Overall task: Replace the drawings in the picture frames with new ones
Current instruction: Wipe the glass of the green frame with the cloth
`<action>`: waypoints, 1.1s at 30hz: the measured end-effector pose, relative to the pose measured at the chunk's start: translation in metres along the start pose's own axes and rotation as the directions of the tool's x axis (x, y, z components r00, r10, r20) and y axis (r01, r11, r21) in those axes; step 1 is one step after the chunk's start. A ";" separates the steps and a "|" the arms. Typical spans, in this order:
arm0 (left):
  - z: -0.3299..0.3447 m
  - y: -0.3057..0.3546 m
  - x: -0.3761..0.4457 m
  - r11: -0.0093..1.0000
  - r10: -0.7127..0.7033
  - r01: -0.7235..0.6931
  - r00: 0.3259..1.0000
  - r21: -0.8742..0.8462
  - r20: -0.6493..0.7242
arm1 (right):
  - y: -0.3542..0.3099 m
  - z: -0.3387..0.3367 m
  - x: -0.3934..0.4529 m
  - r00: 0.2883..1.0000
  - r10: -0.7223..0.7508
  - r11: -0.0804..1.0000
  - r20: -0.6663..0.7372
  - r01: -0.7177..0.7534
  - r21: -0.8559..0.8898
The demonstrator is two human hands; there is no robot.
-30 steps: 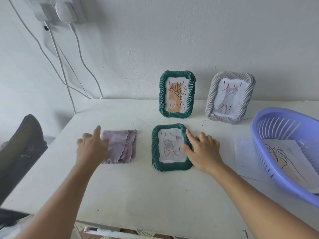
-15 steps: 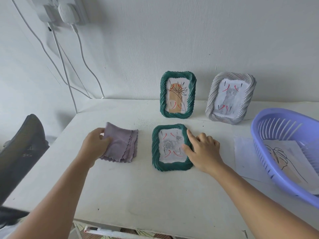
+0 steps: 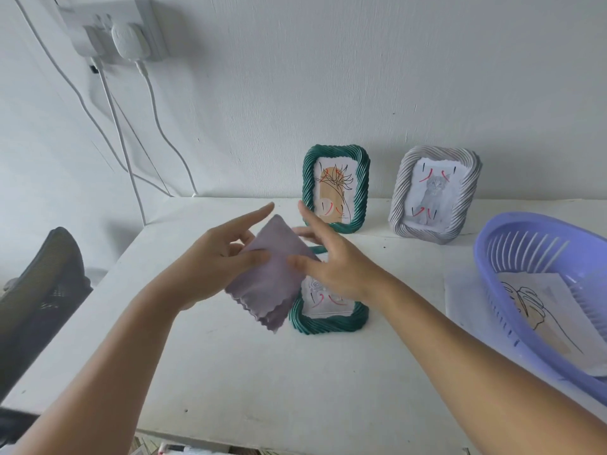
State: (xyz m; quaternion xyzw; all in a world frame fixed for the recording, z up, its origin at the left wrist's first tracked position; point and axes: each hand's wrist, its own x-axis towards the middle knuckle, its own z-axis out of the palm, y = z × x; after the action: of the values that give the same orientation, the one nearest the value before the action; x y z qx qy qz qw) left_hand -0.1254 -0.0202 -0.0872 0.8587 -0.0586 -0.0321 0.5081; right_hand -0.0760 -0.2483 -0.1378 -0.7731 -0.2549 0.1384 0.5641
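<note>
We pinch the folded lilac scallop-edged cloth (image 3: 267,277) in our left hand (image 3: 210,267), right hand (image 3: 331,267) open-fingered touching it, above the flat green rope-rimmed picture frame (image 3: 328,320) at six o'clock of the standing green frame (image 3: 336,188); dropped, it could hide the drawing.

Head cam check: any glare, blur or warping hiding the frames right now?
Head view: soft, even light, no glare on the standing green frame or grey frame; wide-angle bend curves the table edge; the hands look slightly soft; the purple cloth covers the top of the flat green frame.
</note>
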 end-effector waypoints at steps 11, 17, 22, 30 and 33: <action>0.025 -0.021 -0.007 0.955 -0.255 0.282 0.941 -0.096 0.223 | 0.016 -0.015 -0.015 0.973 0.163 0.985 -0.163 -0.151 0.083; 0.046 -0.019 0.006 0.769 -0.363 0.434 0.901 -0.469 0.238 | 0.022 -0.042 -0.028 0.916 0.400 0.907 -0.027 -0.392 0.157; 0.055 -0.007 0.019 0.654 -0.389 0.500 0.866 -0.568 0.315 | 0.020 -0.067 -0.038 0.908 0.417 0.850 0.027 -0.401 0.341; 0.083 -0.035 0.047 0.923 -0.226 0.228 0.973 0.310 -0.044 | 0.059 -0.050 -0.021 0.915 0.285 0.854 -0.287 -0.378 -0.359; 0.087 -0.048 0.049 0.879 -0.092 0.120 0.992 0.461 -0.083 | 0.067 -0.045 -0.018 0.930 0.197 0.752 -0.310 -0.346 -0.560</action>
State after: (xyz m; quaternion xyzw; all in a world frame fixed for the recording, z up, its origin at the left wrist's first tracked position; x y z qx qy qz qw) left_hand -0.0831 -0.0792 -0.1710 0.9579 -0.0026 -0.0196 0.2864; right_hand -0.0529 -0.3100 -0.1877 -0.9520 -0.1021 0.0395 0.2858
